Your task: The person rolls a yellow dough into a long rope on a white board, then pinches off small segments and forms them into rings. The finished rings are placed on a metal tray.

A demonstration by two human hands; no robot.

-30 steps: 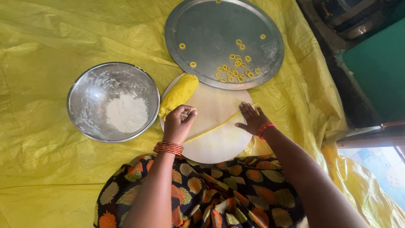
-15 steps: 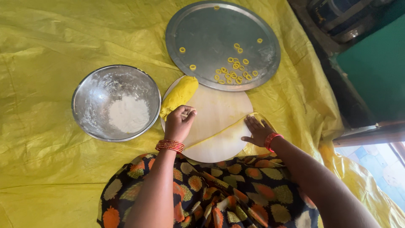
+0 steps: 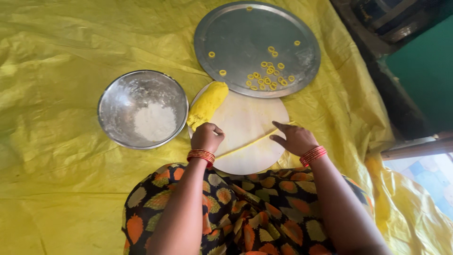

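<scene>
Yellow sheeting (image 3: 61, 42) underlies a steel tray (image 3: 236, 28) at twelve o'clock, a round board (image 3: 245, 118) (centre), a flour bowl (image 3: 118, 94) at nine. Left hand (image 3: 206, 137) fisted beside a dough lump (image 3: 207, 103); right hand (image 3: 295, 138), fingers flat, presses a thin dough rope (image 3: 245, 147).

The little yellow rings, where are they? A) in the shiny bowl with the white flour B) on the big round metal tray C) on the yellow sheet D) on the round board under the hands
B: the little yellow rings all lie on the big round metal tray, while the shiny bowl holds only white flour.
</scene>
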